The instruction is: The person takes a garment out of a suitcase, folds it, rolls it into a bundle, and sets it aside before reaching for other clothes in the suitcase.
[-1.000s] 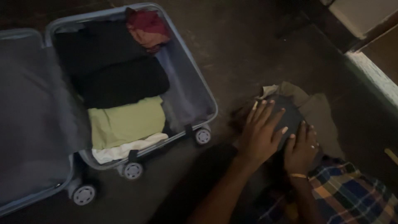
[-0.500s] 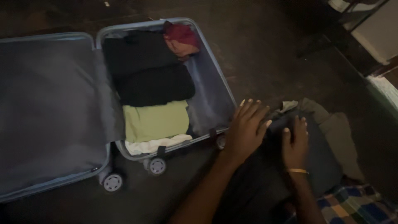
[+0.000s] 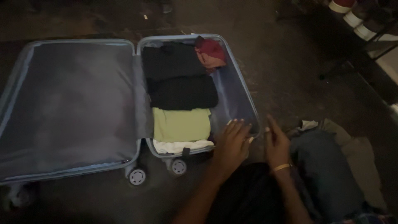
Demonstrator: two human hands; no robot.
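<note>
An open light-blue suitcase (image 3: pixel 244 89) lies flat on the dark floor. Its right half holds folded black clothes (image 3: pixel 182 91), a light-green piece (image 3: pixel 180 123), a white piece (image 3: pixel 178 146) and a crumpled red cloth (image 3: pixel 210 53). My left hand (image 3: pixel 233 143) hovers with fingers spread at the suitcase's near right corner, holding nothing. My right hand (image 3: pixel 276 143), with a gold bangle on the wrist, is just right of it, fingers apart, beside a folded dark-blue garment (image 3: pixel 323 170) lying on an olive cloth (image 3: pixel 360 157).
The suitcase's lid half (image 3: pixel 70 108) lies open to the left, lined in grey. Wheels (image 3: pixel 137 176) stick out at the near edge. White round containers (image 3: pixel 352 16) and a dark frame stand at the top right.
The view has swung right, so the suitcase sits more central. Both hands have lifted off the dark-blue garment and moved left toward the suitcase's corner.
</note>
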